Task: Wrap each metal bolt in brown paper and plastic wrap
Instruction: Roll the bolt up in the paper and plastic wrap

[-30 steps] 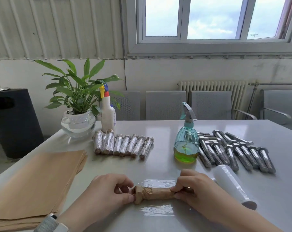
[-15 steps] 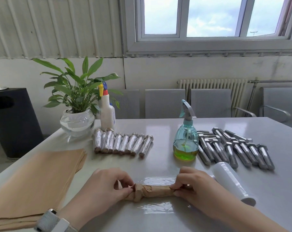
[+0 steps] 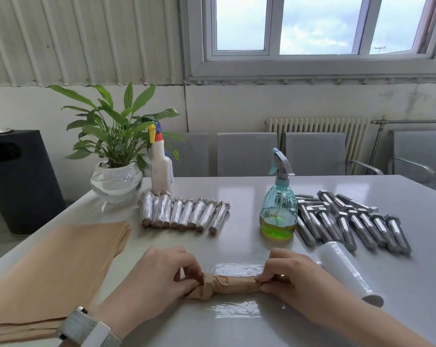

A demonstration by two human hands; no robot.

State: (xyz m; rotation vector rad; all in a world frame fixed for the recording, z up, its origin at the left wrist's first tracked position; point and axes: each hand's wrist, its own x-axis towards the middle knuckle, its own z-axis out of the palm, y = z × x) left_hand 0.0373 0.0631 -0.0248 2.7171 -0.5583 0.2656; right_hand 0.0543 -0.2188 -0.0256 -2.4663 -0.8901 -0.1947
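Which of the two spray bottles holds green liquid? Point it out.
The teal see-through spray bottle beside the bare bolts; green liquid fills its base. The other spray bottle, by the potted plant, is opaque white.

Bright daylight from the window (image 3: pixel 312 26) glares off the table (image 3: pixel 237 191); sharp, edges bowed

Your left hand (image 3: pixel 159 274) and right hand (image 3: pixel 290 274) pinch the ends of a paper-wrapped bolt (image 3: pixel 233 284) (lying on plastic wrap (image 3: pixel 237 310)) on the counter (image 3: pixel 249 196).
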